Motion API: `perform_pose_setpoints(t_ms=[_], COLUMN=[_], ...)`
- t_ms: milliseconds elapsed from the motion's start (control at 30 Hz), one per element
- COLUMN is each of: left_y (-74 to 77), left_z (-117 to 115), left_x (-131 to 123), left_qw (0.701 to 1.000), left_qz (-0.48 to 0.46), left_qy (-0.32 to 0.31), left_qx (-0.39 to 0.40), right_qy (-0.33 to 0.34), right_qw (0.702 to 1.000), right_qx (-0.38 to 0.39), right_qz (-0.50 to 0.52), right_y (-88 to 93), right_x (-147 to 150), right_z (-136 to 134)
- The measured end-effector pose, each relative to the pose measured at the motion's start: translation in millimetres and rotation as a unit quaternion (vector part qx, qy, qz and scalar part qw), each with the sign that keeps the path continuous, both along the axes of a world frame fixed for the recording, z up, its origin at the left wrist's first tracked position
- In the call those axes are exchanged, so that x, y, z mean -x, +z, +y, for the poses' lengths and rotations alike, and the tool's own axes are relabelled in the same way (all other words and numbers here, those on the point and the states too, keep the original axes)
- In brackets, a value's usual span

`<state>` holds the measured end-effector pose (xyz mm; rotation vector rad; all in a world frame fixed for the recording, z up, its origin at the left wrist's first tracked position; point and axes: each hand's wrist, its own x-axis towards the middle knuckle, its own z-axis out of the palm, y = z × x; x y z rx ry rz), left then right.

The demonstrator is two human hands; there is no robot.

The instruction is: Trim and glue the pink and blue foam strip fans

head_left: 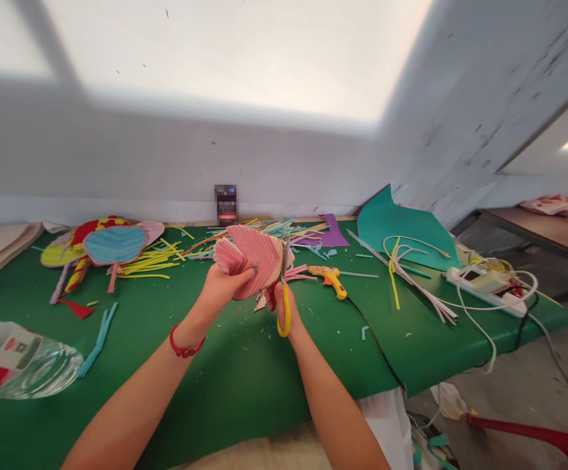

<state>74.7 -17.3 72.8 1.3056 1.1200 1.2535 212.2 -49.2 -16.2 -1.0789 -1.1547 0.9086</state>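
Observation:
My left hand (226, 282) is closed on a pink piece (254, 251) built from rows of narrow strips, thumb pressed on its face. In my right hand (286, 313) is a pair of scissors (284, 307) with yellow handles, blades pointing up along the right edge of the pink piece. Whether the blades are cutting into it I cannot tell. A small striped offcut (261, 301) shows just below the piece. Loose pink strips (303, 273) lie just right of the scissors, beside a yellow glue gun (333, 279) on the green tabletop (245, 378).
Finished strip-covered shapes (115, 245) and yellow strips (154, 261) lie at the left, near a large plastic bottle (24, 362). A phone (226, 205) leans on the wall. Teal sheet (406, 228), power strip (487, 290) and trailing cables (375, 339) occupy the right.

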Motion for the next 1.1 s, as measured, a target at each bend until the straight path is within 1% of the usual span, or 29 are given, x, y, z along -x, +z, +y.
perform_pose_setpoints(t_ms=[167, 333, 600, 700, 933, 1100], left_y=[-0.8, -5.3, -8.5, -8.5, -6.2, -4.1], left_z=[-0.6, 1.2, 3.8, 3.7, 3.2, 4.5], left_x=[0.1, 0.3, -0.1, -0.2, 0.8, 2.8], left_qw=[1.000, 1.000, 1.000, 1.000, 1.000, 1.000], left_qz=[-0.008, 0.003, 0.014, 0.019, 0.017, 0.027], left_qy=[-0.006, -0.005, -0.002, -0.006, -0.014, -0.007], left_qx=[-0.001, 0.002, 0.001, 0.000, -0.005, 0.000], right_qy=[0.016, 0.004, 0.000, 0.000, -0.047, -0.058], right_qw=[1.000, 1.000, 0.994, 0.991, 0.995, 0.995], right_qx=[-0.011, -0.005, 0.046, 0.063, 0.061, 0.069], right_qz=[-0.007, 0.005, 0.098, 0.116, 0.065, 0.035], right_y=[6.6, 9.3, 9.5, 8.4, -4.1, -3.6], right_x=[0.7, 1.4, 3.0, 2.5, -3.2, -4.0], right_z=[-2.1, -4.4, -3.6, -3.2, -1.5, -2.4])
